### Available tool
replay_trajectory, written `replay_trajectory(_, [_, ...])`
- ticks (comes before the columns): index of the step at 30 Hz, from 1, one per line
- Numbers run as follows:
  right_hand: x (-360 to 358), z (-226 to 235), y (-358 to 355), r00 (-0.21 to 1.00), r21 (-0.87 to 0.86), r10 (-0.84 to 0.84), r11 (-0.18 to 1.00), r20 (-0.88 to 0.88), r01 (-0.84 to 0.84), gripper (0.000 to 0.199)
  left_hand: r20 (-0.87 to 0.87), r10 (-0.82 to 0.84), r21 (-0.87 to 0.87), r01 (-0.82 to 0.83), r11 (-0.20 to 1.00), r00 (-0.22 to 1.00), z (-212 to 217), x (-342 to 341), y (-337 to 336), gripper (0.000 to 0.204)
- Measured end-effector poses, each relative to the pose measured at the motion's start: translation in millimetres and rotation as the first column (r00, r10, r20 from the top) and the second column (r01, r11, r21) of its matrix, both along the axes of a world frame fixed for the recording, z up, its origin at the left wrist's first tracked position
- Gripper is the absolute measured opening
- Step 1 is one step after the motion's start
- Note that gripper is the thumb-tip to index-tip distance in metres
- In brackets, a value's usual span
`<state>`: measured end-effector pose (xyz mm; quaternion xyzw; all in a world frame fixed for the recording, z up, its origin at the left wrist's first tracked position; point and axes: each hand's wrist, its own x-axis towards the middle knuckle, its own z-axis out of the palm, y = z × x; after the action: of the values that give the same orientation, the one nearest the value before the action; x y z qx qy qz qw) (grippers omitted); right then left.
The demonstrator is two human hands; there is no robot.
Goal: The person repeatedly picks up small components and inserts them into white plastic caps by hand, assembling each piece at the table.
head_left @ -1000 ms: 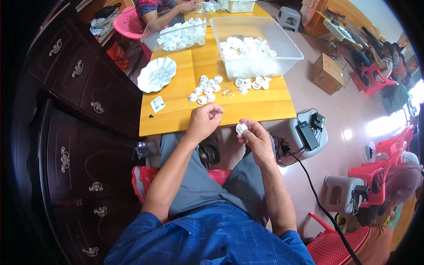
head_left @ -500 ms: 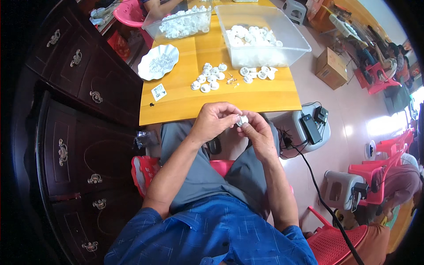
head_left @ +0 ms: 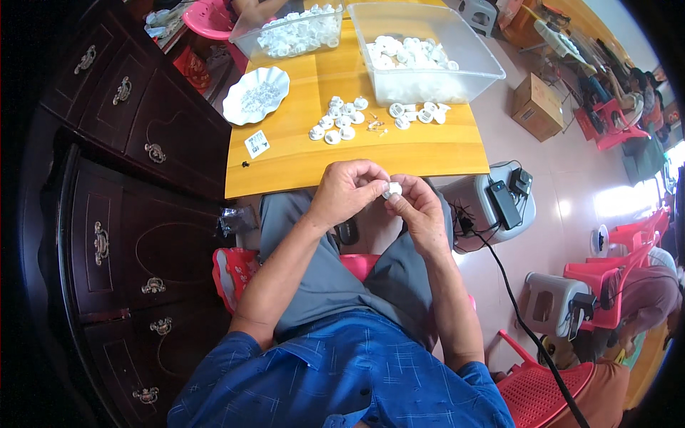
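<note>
Just past the table's front edge, above my lap, a small white plastic part is pinched between both hands. My left hand grips its left side with thumb and fingertips. From the other side my right hand closes on it with thumb and forefinger. The fingers cover much of it. On the yellow table, a group of round white plastic parts lies beyond my hands. Several more white parts sit to the right. Between the groups are tiny metal pieces.
A clear bin of white parts stands at the back right, another bin at the back left. A scalloped white dish holds small clear pieces. Dark drawers line the left; a grey stool with black devices stands right.
The white part has turned slightly between my fingertips, while both hands stay nearly in place. The view has shifted a little.
</note>
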<state>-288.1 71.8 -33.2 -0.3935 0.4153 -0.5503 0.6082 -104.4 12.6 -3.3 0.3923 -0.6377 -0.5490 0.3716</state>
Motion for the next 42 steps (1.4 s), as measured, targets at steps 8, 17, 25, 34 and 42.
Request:
replay_trajectory(8, [1.1,-2.1,-1.4,0.999,-0.054,-0.028,0.998,0.031,0.029,0.028,-0.033,0.039,-0.029,-0.040,0.999,0.999,-4.2,-0.7,-1.2,0.007])
replay_trajectory(17, [0.8,-0.3,-1.5,0.999,-0.040,-0.028,0.999,0.025,0.029,0.030,-0.061,0.033,-0.019,-0.034,0.999,0.998,-1.9,0.6,-2.1,0.007])
replay_trajectory(25, [1.5,-1.6,-2.1,0.999,-0.051,-0.047,0.998,0.006,0.047,0.031,0.059,0.044,-0.127,-0.036,0.991,0.997,11.3,1.9,1.3,0.008])
replay_trajectory(34, [3.5,-1.3,1.1,0.990,-0.097,-0.063,0.994,-0.125,0.050,0.028,0.114,0.021,-0.167,-0.001,0.986,0.993,15.1,2.8,3.2,0.007])
replay_trajectory(42, [1.4,-6.6,-0.4,0.987,-0.104,-0.022,0.995,-0.157,0.005,0.026,0.059,-0.007,-0.092,0.013,0.996,0.998,15.6,14.4,-4.0,0.009])
